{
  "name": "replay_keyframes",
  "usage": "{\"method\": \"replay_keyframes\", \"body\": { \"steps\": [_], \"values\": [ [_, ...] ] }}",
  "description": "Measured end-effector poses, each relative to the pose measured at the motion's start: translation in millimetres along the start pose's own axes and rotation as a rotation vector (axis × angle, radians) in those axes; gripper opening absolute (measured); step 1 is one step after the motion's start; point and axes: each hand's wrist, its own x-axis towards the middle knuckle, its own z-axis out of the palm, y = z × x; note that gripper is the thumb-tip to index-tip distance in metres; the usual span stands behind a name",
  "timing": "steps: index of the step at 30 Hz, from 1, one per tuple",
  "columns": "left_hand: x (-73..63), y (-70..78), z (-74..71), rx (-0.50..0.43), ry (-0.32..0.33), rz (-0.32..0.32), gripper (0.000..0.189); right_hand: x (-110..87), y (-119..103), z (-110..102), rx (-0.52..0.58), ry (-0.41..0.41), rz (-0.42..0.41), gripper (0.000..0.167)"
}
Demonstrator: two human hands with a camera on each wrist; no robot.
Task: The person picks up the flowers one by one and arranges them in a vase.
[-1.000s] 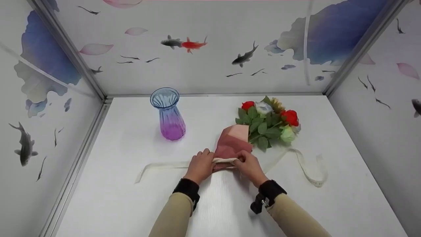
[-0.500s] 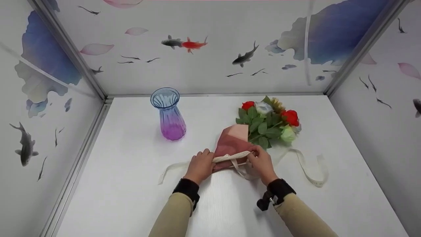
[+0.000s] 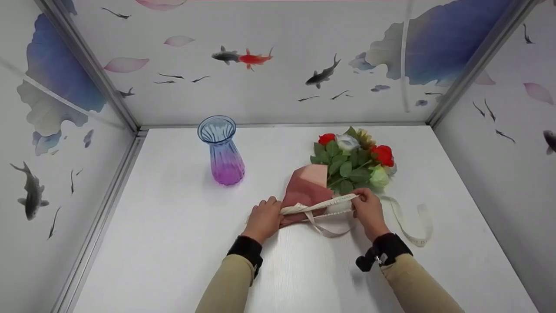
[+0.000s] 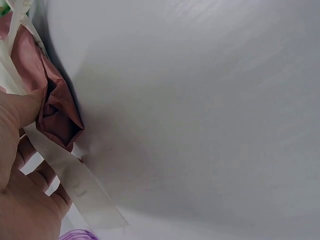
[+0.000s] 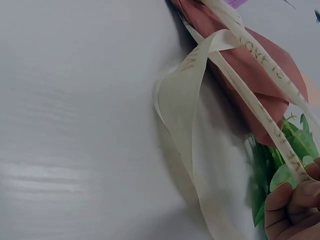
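Note:
A bouquet (image 3: 304,187) in pink wrapping paper lies on the white table, with red, white and green-white blooms toward the back right. My left hand (image 3: 263,220) grips the gathered lower end of the wrap, thumb on top. In the left wrist view, one cream ribbon tail (image 4: 92,195) hangs past the fingers. With thumb and fingertips, my right hand (image 3: 369,214) pinches the cream printed ribbon (image 5: 267,65) beside the leaves. Two strands stretch taut from the wrap to that hand. Below them a slack ribbon loop (image 3: 325,233) droops onto the table.
A blue-to-purple glass vase (image 3: 228,163) stands upright at the back left of the bouquet. The long free ribbon end (image 3: 417,240) curls on the table to the right. Printed panels (image 3: 278,100) enclose the table at the back and sides.
My right hand has moved right, drawing the ribbon out into long strands, and a loop has appeared below. The left ribbon tail has pulled in toward the left hand, which stays in place.

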Motion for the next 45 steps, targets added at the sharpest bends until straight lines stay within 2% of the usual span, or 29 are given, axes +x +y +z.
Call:
{"method": "replay_keyframes", "body": {
  "steps": [6, 12, 17, 22, 26, 30, 37, 41, 45],
  "values": [
    [0.0, -0.9, -0.6, -0.009, -0.006, -0.005, 0.018, 2.7, -2, -16, 0.044, 0.012, 0.029, 0.034],
    [0.4, -1.1, -1.0, -0.023, -0.024, -0.014, 0.017, 4.0, -2, -33, 0.068, 0.023, 0.029, 0.032],
    [-0.7, -1.4, -1.0, -0.022, -0.008, 0.004, 0.013, 5.5, 0, -52, 0.123, 0.018, 0.024, 0.035],
    [-0.3, -2.6, -0.7, -0.04, 0.011, 0.018, 0.016, 6.0, -1, -73, 0.163, 0.058, 0.055, 0.034],
    [-0.1, -3.1, 0.1, -0.045, 0.021, 0.024, 0.016, 5.9, -3, -89, 0.249, 0.085, 0.105, 0.028],
    [-0.2, -2.8, -0.1, -0.05, 0.026, 0.024, 0.016, 4.1, -7, -102, 0.392, 0.104, 0.151, 0.025],
    [-0.2, -3.0, 0.6, -0.037, 0.035, 0.026, 0.016, -5.7, -15, -115, 0.613, 0.097, 0.13, 0.018],
    [-1.5, -2.6, 0.3, -0.041, 0.026, 0.02, 0.015, -8.7, -16, -118, 0.668, 0.111, 0.092, 0.017],
    [-2.8, -2.7, 0.1, -0.039, 0.02, 0.021, 0.014, -6.2, -14, -116, 0.656, 0.195, 0.097, 0.02]
  ]
}}
